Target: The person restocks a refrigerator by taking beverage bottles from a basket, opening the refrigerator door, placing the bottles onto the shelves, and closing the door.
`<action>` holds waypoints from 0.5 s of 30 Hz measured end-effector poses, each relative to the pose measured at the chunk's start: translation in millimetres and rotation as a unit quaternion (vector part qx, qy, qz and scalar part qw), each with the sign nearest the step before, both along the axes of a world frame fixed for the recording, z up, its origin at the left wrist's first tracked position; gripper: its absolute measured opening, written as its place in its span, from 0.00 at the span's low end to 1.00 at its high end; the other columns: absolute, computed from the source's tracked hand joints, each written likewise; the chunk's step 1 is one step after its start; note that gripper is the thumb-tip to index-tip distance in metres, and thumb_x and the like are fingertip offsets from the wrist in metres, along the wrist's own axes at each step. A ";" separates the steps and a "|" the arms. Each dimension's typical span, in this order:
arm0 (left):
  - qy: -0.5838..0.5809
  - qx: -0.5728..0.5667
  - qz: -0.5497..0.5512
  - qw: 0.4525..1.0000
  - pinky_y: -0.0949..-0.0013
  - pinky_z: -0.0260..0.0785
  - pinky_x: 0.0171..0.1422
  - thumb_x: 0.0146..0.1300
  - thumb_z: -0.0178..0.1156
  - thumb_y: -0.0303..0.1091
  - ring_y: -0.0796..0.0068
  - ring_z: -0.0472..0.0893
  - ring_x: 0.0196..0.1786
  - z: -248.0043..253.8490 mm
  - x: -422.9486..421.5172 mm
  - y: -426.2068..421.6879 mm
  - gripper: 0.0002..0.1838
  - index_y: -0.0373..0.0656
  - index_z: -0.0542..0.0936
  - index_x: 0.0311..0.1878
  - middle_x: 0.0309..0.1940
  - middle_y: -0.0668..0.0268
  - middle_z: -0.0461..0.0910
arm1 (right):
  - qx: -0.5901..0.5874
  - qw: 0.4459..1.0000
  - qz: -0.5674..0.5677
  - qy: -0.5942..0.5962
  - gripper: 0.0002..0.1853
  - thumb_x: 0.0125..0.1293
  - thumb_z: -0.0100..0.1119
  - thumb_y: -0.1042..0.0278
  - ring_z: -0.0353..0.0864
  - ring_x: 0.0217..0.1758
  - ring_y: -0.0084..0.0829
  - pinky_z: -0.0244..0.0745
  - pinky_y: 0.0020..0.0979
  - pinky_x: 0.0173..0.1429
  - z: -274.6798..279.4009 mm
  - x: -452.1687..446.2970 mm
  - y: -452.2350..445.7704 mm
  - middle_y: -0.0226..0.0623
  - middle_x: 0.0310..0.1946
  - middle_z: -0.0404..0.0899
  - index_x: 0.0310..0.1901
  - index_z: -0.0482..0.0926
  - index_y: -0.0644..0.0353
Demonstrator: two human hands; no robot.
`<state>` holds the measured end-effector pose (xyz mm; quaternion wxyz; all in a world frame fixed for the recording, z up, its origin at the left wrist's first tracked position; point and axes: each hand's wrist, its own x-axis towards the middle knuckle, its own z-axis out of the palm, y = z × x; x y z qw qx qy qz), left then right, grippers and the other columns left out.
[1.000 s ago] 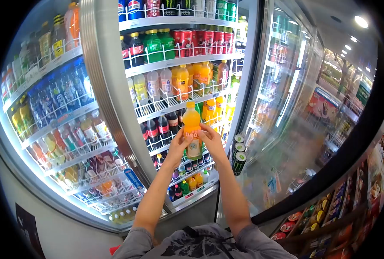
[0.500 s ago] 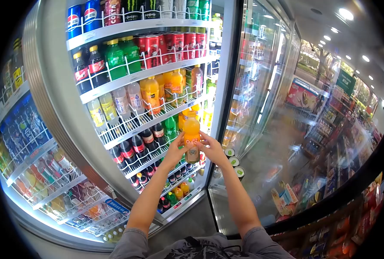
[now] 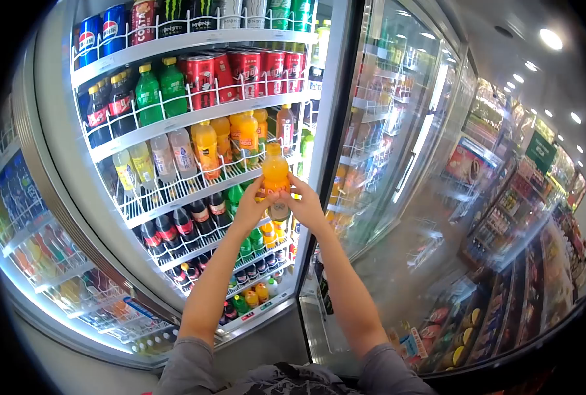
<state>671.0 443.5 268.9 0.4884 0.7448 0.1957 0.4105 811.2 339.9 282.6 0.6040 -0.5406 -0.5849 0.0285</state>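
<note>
An orange drink bottle point(image 3: 276, 172) stands upright between my two hands, in front of the open fridge's shelves. My left hand point(image 3: 252, 205) is closed on its left side, and my right hand point(image 3: 303, 203) grips it from the right. The fingers partly cover the label. Behind the bottle, a wire-fronted shelf point(image 3: 174, 204) bears more orange bottles point(image 3: 206, 148) and clear bottles point(image 3: 163, 157). Dark cola bottles point(image 3: 184, 225) stand on the shelf below, left of my hands.
The glass door point(image 3: 372, 217) stands open on the right. Above are red cans point(image 3: 199, 80) and green bottles point(image 3: 149, 95) behind wire rails. Another lit cooler point(image 3: 59, 247) is at the left. Snack racks point(image 3: 497, 309) show at the lower right.
The view has turned, so the fridge shelves lie further left and larger, and more of the shop shows at the right. Both hands still hold the bottle, now slightly further left.
</note>
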 end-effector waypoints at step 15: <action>-0.052 0.004 0.052 0.997 0.69 0.73 0.55 0.61 0.69 0.42 0.74 0.79 0.50 19.9 65.6 4.7 0.34 0.37 0.73 0.67 0.53 0.61 0.81 | -0.043 0.996 0.039 0.068 0.30 0.66 0.65 0.68 0.83 0.56 0.35 0.76 0.32 0.60 25.7 62.2 14.4 0.42 0.57 0.80 0.68 0.69 0.63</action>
